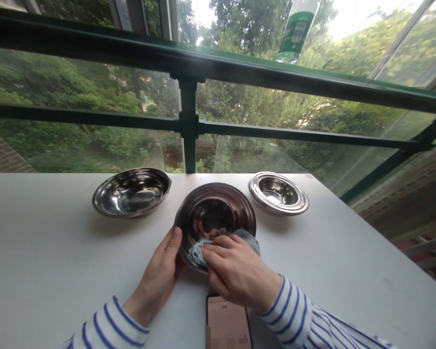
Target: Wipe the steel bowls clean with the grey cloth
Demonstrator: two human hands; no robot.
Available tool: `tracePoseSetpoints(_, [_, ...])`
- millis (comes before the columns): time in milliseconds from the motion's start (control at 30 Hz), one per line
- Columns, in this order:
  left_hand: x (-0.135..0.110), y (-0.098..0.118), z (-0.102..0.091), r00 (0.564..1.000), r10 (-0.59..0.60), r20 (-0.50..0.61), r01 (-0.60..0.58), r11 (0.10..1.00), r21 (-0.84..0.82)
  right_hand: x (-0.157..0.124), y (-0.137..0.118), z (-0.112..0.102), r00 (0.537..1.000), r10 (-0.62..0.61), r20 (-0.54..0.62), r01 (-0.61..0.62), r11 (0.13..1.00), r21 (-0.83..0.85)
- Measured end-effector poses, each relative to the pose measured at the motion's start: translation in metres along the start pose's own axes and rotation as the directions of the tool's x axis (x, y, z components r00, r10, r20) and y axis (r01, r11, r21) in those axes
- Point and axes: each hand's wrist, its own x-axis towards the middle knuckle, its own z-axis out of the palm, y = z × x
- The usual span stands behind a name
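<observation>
A shiny metal bowl [218, 194] with a wide rim is tilted toward me at the middle of the table. My left hand [159, 274] grips its left rim, the thumb on the upper edge and the other fingers hidden beneath. Bunched under the fingers of my right hand [236, 271] is a grey-blue cloth [198, 253], pressed against the bowl's inner near side. Part of the cloth sticks out to the right of the knuckles, over the rim.
On the white table [61, 271], a metal bowl [132, 194] stands back left and a smaller wide-rimmed metal bowl [278, 193] back right. A phone [228, 324] lies at the near edge. Behind runs a green railing [189, 126], with a plastic bottle [296, 34] on top.
</observation>
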Motion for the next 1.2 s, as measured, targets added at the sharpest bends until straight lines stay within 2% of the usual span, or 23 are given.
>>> tracePoseSetpoints(167, [0.001, 0.002, -0.001, 0.999, 0.041, 0.016, -0.042, 0.998, 0.048, -0.009, 0.011, -0.006, 0.998, 0.057, 0.039, -0.054, 0.995, -0.083])
tracePoseSetpoints(433, [-0.004, -0.002, 0.006, 1.0, 0.029, 0.008, -0.029, 1.0, -0.011, 0.005, -0.006, 0.008, 0.998, -0.023, -0.052, 0.027, 0.997, 0.066])
tracePoseSetpoints(667, [0.002, -0.001, -0.003, 0.998, 0.057, 0.03, -0.059, 0.996, 0.066, -0.006, 0.001, -0.002, 0.999, 0.037, 0.024, -0.037, 0.999, -0.002])
tracePoseSetpoints(900, [-0.004, -0.005, 0.006, 0.999, 0.053, 0.012, -0.053, 0.999, -0.012, 0.005, -0.004, 0.009, 0.997, -0.016, -0.072, 0.02, 0.998, 0.054])
tracePoseSetpoints(1100, [-0.003, 0.0, 0.0, 0.998, 0.046, 0.037, -0.046, 0.999, 0.014, -0.007, 0.003, -0.006, 0.999, 0.016, 0.034, -0.018, 0.999, 0.038])
tracePoseSetpoints(1200, [-0.003, 0.0, 0.001, 0.998, 0.052, 0.044, -0.052, 0.999, 0.008, -0.01, 0.005, -0.005, 0.999, 0.031, 0.037, -0.032, 0.999, 0.006])
